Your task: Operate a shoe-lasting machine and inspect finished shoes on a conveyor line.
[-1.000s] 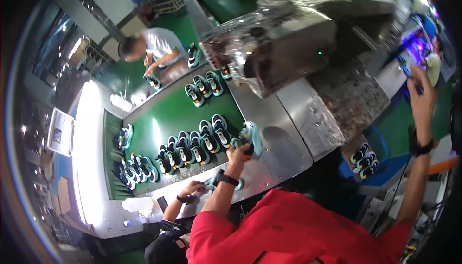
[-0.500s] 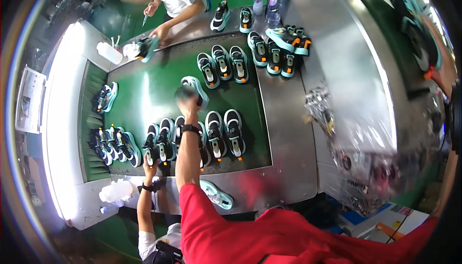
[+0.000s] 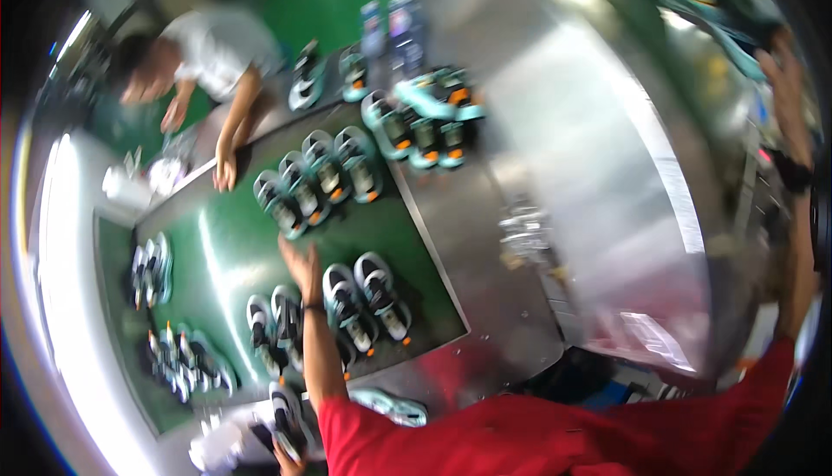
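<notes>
Left hand (image 3: 299, 261) open and empty over the green belt (image 3: 230, 255).
Two shoes (image 3: 366, 296) lie just right of it; right hand (image 3: 784, 64) raised far right, grip unclear.

Top: red short-sleeved shirt (image 3: 555, 437); loose fabric
Left wrist: thin dark band (image 3: 312, 307)
Right wrist: chunky black watch (image 3: 793, 172)
Forearms: bare
</notes>
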Tool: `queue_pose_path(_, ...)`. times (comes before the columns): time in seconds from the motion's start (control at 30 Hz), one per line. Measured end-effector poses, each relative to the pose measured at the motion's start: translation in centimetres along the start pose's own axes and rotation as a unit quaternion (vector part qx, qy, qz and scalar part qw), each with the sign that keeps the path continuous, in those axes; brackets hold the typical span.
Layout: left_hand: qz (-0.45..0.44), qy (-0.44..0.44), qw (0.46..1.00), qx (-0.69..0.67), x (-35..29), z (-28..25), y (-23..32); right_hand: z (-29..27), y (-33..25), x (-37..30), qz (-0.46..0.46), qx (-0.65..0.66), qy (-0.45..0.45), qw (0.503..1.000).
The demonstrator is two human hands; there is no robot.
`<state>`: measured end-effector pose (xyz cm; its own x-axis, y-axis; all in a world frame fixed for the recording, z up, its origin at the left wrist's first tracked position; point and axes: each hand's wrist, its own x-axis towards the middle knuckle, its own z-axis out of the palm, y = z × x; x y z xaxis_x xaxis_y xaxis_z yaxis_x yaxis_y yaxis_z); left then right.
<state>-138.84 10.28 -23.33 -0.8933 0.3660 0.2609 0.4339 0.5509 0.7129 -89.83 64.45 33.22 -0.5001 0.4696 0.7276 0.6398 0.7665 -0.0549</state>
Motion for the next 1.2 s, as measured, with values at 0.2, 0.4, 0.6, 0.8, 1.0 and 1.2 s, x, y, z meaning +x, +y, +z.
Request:
queue_pose_path(0.2,-0.104,-0.333,0.854,-0.387,-16.3,-5.4,24.9,-10.7,-8.0,-3.9,0.044,0.130,0.038,0.990)
queue_pose_path(0.4,-0.039,-0.672,0.440,-0.594,-27.1,-7.4,45.7,-17.3,-5.2,-14.4,0.219,0.375,0.128,0.892)
queue_pose_path(0.6,0.034,-0.641,0.331,-0.692,-32.6,-6.9,66.1,-25.6,-7.4,-28.3,0.292,0.237,0.225,0.899)
queue_pose_path(0.8,-0.122,-0.687,0.256,-0.669,-45.9,-8.2,71.9,-33.4,-12.8,-43.6,0.480,0.245,0.204,0.817)
queue_pose_path(1.0,-0.039,-0.794,0.277,-0.540,-58.4,-9.0,71.4,-44.2,-15.1,-56.9,0.487,0.220,0.241,0.810)
queue_pose_path(1.2,0.076,-0.860,0.270,-0.427,-74.0,-16.9,67.6,-51.9,-17.2,-70.1,0.514,0.116,0.411,0.744)
